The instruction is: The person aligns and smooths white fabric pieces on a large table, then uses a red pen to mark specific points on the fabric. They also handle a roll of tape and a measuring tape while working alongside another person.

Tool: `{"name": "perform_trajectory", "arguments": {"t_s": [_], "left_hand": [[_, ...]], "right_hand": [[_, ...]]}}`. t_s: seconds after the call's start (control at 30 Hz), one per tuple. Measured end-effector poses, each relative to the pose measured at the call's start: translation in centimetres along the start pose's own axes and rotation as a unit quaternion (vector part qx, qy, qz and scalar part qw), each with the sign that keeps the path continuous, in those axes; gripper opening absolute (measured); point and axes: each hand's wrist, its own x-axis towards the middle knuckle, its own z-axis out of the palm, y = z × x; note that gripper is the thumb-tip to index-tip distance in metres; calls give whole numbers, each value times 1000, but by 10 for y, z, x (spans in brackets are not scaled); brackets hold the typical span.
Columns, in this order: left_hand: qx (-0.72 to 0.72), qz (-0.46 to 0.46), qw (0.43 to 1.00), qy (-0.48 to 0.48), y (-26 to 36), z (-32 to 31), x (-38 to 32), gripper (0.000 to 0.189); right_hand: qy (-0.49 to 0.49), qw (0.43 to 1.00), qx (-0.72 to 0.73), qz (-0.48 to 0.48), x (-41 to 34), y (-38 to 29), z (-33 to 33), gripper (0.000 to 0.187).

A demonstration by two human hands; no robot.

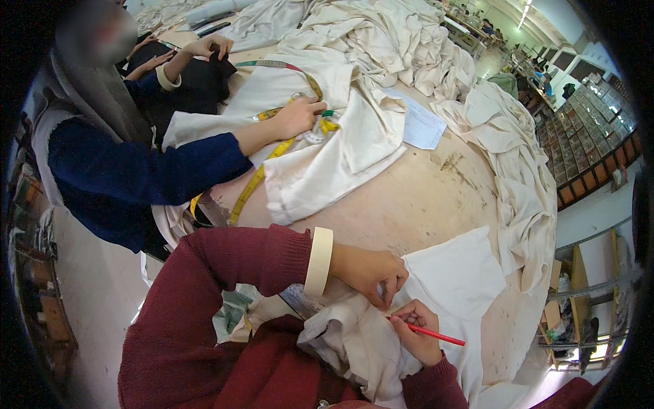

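Cream knit fabric (454, 271) lies on the table before me, its near part bunched up against my body. My left hand (372, 275), with a pale band (319, 262) around its wrist, pinches the fabric between thumb and fingers. A red pencil (434, 334) is in my right hand (418, 330), its tip end close to the left fingertips. The exact spot under the tip is hidden by my fingers. Both hands are nearly touching.
At left, a co-worker's hand (299, 118) holds a yellow tape measure (248, 197) over a cream garment (327, 184). Another hand (209, 46) is on black fabric (189, 84). Cream fabric heaps (383, 41) line the worn table (409, 199), near a paper sheet (421, 125).
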Motion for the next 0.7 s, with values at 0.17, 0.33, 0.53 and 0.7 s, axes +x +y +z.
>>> {"name": "perform_trajectory", "arguments": {"t_s": [0.17,0.33,0.53,0.7], "left_hand": [[1,-10,1000,-12,0,0,1,8],[2,-22,1000,-15,-1,1,0,10],[-8,-29,999,-22,-4,2,1,9],[-1,-25,1000,-17,-3,3,0,8]], "right_hand": [[-5,1000,3,-7,0,0,0,6],[-8,1000,15,-5,0,-2,1,6],[-12,1000,14,-12,1,-3,1,5],[-8,1000,17,-2,0,-4,2,5]]}}
